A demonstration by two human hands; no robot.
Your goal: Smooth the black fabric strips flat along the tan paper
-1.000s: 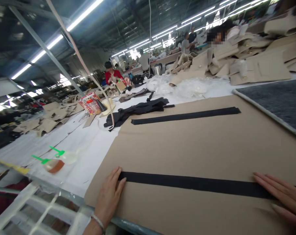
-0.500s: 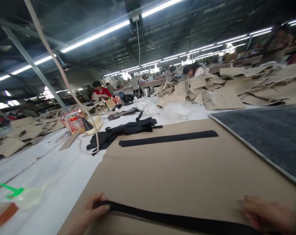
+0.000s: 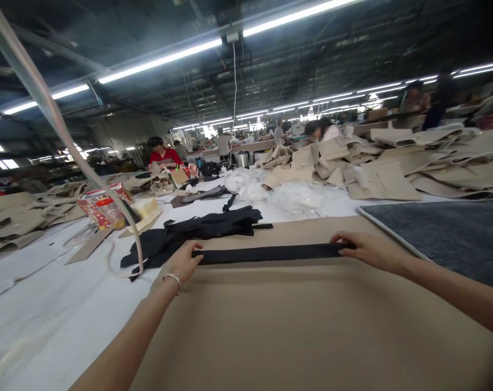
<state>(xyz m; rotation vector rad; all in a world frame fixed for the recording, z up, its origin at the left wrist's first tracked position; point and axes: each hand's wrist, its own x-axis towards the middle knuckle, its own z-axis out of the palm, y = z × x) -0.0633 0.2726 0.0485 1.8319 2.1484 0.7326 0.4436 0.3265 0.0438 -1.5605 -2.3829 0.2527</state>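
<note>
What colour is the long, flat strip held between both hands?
Black: the long, flat, fabric-like strip shows best in the head view.

Clock centred on black strip [image 3: 270, 254]. 6 o'clock: wide bare run of beige sheet [image 3: 295, 326] between the forearms, passable. 8: open white tabletop [image 3: 58, 320]. 9: hanging hose [image 3: 81, 160] reaches down, blocks beyond left hand [image 3: 181, 263]. 10: crumpled black cloth [image 3: 209, 224] in the way. 12 to 1: thin sheet margin, then clear plastic [image 3: 297, 196]. 2: beige heap [image 3: 382, 176] blocks. 3: grey panel [image 3: 454, 233] past right hand [image 3: 364, 250].
</note>
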